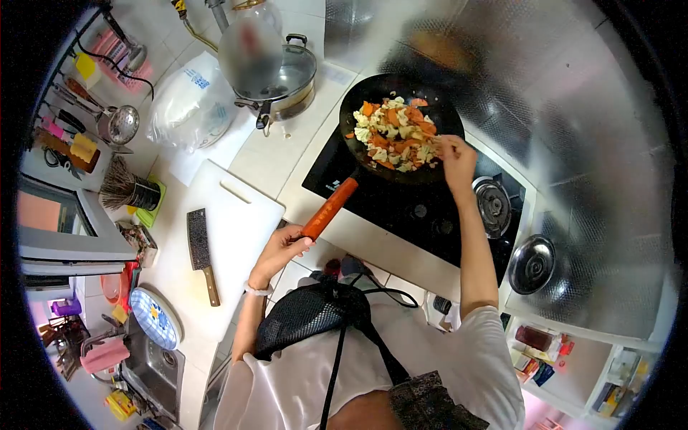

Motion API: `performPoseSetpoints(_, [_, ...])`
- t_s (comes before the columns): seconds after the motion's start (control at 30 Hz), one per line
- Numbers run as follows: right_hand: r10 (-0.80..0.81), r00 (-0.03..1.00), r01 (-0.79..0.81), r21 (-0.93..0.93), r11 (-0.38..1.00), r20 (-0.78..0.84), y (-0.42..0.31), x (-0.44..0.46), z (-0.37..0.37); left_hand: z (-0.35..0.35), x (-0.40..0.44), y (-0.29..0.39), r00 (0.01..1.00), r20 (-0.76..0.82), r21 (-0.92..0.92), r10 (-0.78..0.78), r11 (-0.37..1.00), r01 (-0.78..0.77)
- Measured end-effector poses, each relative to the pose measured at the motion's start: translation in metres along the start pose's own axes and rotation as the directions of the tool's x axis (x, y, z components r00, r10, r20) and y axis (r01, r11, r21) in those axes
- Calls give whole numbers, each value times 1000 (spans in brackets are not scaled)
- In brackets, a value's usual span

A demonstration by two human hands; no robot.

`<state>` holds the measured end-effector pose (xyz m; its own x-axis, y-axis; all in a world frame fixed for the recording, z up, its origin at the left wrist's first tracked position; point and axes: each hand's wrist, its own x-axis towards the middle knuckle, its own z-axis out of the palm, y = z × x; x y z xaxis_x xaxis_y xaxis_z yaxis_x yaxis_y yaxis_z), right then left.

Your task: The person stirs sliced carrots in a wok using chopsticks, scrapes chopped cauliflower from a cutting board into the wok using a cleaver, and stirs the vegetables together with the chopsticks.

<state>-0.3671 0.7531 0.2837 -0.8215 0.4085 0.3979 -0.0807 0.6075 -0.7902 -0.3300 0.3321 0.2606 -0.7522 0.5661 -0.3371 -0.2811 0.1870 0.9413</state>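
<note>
A dark wok sits on the black gas hob, full of cauliflower and carrot pieces. At the end of its reddish wooden handle is my left hand, closed around the grip. Over the right edge of the food, my right hand has its fingers pressed together. Whatever it pinches, if anything, is too small or hidden to name.
Left of the hob, a cleaver lies on a white cutting board. Behind stands a lidded pot beside a plastic bag. A second burner and a round black lid are at the right. Foil covers the wall.
</note>
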Motion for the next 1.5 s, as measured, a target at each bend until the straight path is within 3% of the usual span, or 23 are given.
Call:
performPoseSetpoints(0.07, [152,986,-139,177,974,-64,-31,-1,-13,-1,1,-1,1000,13,2,21,1000,-21])
performPoseSetpoints(0.23, [-13,996,0,-146,989,-90,-15,9,2,-4,3,4,995,102,57,19,998,-24])
performPoseSetpoints(0.3, [-59,998,61,-121,991,21,-6,12,23,-5,3,2,993,114,53,12,998,-18])
performPoseSetpoints(0.37, [130,982,-152,169,974,135,-11,5,28,-5,5,4,993,118,49,9,999,-15])
performPoseSetpoints(0.43, [154,950,-187,99,977,270,-34,10,19,-5,2,5,993,116,45,12,999,-18])
performPoseSetpoints(0.47, [184,948,-229,156,961,260,-55,10,15,-6,2,3,994,109,39,9,999,-14])
performPoseSetpoints(0.57, [177,953,-206,96,974,246,-100,11,7,-5,5,1,993,115,31,38,999,-42])
performPoseSetpoints(0.63, [99,959,-155,196,968,265,-110,9,22,-5,5,4,992,115,41,47,998,-52])
performPoseSetpoints(0.8, [-52,950,-14,208,978,308,-72,14,65,-7,7,-2,994,104,66,44,997,-51])
performPoseSetpoints(0.87, [-69,979,82,-60,995,192,-44,29,62,-7,7,-4,994,102,75,42,996,-50])
performPoseSetpoints(0.97, [-93,984,106,-75,992,154,-72,32,57,-5,6,-3,998,65,38,12,999,-15])
performPoseSetpoints(1.03, [-56,975,56,5,998,217,-90,28,63,-4,7,-3,997,79,15,21,1000,-22])
performPoseSetpoints(1.1, [-121,953,108,60,992,278,-86,28,78,-5,9,-3,997,78,15,20,1000,-21])
performPoseSetpoints(1.13, [-211,945,226,-35,973,250,-77,30,86,-5,9,-3,997,76,13,20,1000,-21])
performPoseSetpoints(1.17, [-213,944,229,-32,973,251,-68,34,88,-6,9,-4,997,72,13,21,1000,-22])
performPoseSetpoints(1.27, [-55,980,120,-349,929,189,-60,52,72,-6,9,-7,997,71,32,4,999,-6])
performPoseSetpoints(1.4, [-72,981,121,-286,951,178,-73,64,64,-3,9,-6,998,56,-25,19,1000,-18])
performPoseSetpoints(1.47, [-287,947,309,-161,937,146,-81,63,77,-2,8,-3,998,61,-51,31,998,-28])
performPoseSetpoints(1.5, [-287,947,308,-160,938,142,-74,64,79,-2,8,-2,998,55,-65,38,997,-34])
